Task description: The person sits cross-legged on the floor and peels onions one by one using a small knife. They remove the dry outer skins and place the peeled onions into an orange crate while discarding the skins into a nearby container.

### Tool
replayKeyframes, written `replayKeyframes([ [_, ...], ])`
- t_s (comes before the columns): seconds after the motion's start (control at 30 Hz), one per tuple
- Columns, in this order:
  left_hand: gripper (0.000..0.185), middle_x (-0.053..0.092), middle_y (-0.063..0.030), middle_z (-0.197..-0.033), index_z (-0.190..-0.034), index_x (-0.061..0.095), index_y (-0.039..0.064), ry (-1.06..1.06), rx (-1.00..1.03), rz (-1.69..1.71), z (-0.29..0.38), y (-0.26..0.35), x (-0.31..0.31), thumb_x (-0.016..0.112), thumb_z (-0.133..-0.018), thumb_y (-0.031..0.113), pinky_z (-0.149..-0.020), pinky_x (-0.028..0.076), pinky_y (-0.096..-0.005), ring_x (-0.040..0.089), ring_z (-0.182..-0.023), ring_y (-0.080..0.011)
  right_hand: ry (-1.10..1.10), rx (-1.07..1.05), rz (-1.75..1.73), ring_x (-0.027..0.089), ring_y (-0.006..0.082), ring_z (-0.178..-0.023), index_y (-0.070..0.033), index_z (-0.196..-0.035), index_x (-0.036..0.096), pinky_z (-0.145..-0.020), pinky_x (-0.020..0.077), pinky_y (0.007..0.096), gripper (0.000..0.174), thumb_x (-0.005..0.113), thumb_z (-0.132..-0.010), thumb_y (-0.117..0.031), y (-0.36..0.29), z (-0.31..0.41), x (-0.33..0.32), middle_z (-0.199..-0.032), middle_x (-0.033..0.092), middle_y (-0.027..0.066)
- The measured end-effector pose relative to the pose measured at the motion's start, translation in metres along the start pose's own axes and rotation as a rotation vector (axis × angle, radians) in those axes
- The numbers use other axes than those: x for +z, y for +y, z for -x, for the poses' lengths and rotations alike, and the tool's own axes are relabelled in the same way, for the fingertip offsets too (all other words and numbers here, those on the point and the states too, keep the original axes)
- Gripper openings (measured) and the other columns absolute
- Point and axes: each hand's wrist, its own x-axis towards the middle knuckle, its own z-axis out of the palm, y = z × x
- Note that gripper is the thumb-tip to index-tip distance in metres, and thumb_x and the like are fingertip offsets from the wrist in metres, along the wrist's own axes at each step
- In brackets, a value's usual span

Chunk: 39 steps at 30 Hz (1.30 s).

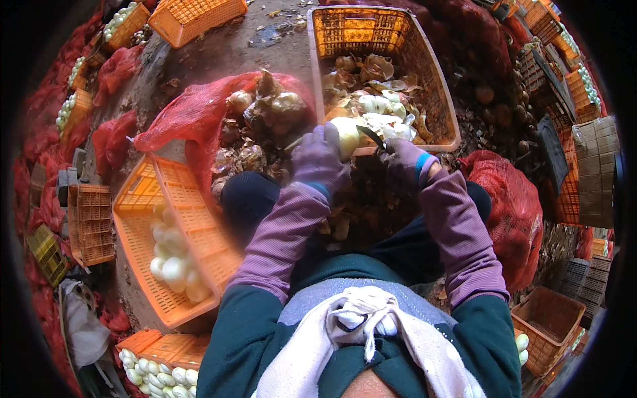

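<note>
A pale, mostly peeled onion (347, 137) is gripped in my gloved left hand (321, 151), over the near edge of an orange plastic crate (455, 134). My gloved right hand (402, 158) holds a knife (371, 134), its dark curved blade reaching to the onion's right side. Onion skins and pale peelings (385, 112) lie inside that crate. Just left of it, unpeeled onions (286, 107) spill from a red mesh sack (199, 107). At my left knee a tilted orange crate (132, 239) contains several peeled white onions (175, 268).
A full red mesh sack (507, 214) rests by my right knee. Another orange crate (196, 20) is on the floor at the far left. Peeled onions (159, 375) fill a crate at lower left. A brown crate (547, 318) stands at lower right. Skins litter the floor.
</note>
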Motion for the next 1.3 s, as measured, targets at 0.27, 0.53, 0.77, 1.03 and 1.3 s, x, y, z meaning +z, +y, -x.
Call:
replayKeyframes([
  [0.27,0.059,0.058,-0.0154,-0.104,-0.115,0.05,0.008,-0.052,-0.045,0.213,0.005,0.002,-0.016,0.074,-0.07,0.038,-0.079,0.047,-0.0462,0.056,-0.095,-0.0369,-0.102,0.05,-0.034,0.055,0.016,-0.073,-0.002,-0.098,0.064,-0.069,0.0458,0.0324,0.025,0.059,-0.091,-0.026,0.014,-0.025,-0.009,-0.074,0.06,0.0049],
  [0.53,0.072,0.059,-0.0154,-0.105,-0.12,0.049,0.007,-0.046,-0.094,0.562,0.004,-0.005,-0.03,0.082,-0.065,0.041,-0.084,0.048,-0.042,0.059,-0.097,-0.0308,-0.11,0.053,-0.189,0.055,0.0137,-0.07,-0.001,-0.094,0.065,-0.065,0.046,0.0315,0.028,0.057,-0.091,-0.028,0.025,-0.037,0.019,-0.074,0.061,0.0034],
  [0.77,0.059,0.064,-0.0107,-0.103,-0.112,0.056,0.0,0.047,-0.298,1.433,0.02,-0.041,0.015,0.08,-0.066,0.028,-0.083,0.052,-0.0344,0.063,-0.092,-0.0198,-0.103,0.14,-0.405,0.059,0.0132,-0.066,0.001,-0.1,0.063,-0.059,0.0485,0.0293,0.033,0.054,-0.093,-0.03,0.001,-0.033,0.03,-0.074,0.063,0.0059],
  [1.03,0.064,0.062,-0.0086,-0.108,-0.121,0.051,0.005,-0.086,-0.266,1.734,0.009,-0.018,0.022,0.075,-0.061,0.007,-0.086,0.053,-0.0347,0.061,-0.096,-0.0206,-0.158,0.104,-1.782,0.053,0.012,-0.05,-0.01,-0.117,0.058,-0.041,0.0437,0.0238,0.049,0.049,-0.094,-0.052,-0.034,0.016,0.047,-0.089,0.066,0.0032],
  [1.3,0.061,0.058,-0.0117,-0.112,-0.123,0.048,0.011,-0.125,0.066,0.569,-0.02,-0.017,0.014,0.069,-0.068,-0.003,-0.094,0.047,-0.0391,0.056,-0.108,-0.0306,0.199,-0.098,-1.177,0.062,0.0154,-0.085,-0.002,-0.119,0.057,-0.073,0.0521,0.0298,0.048,0.062,-0.09,-0.041,0.007,-0.017,0.05,-0.102,0.065,0.0074],
])
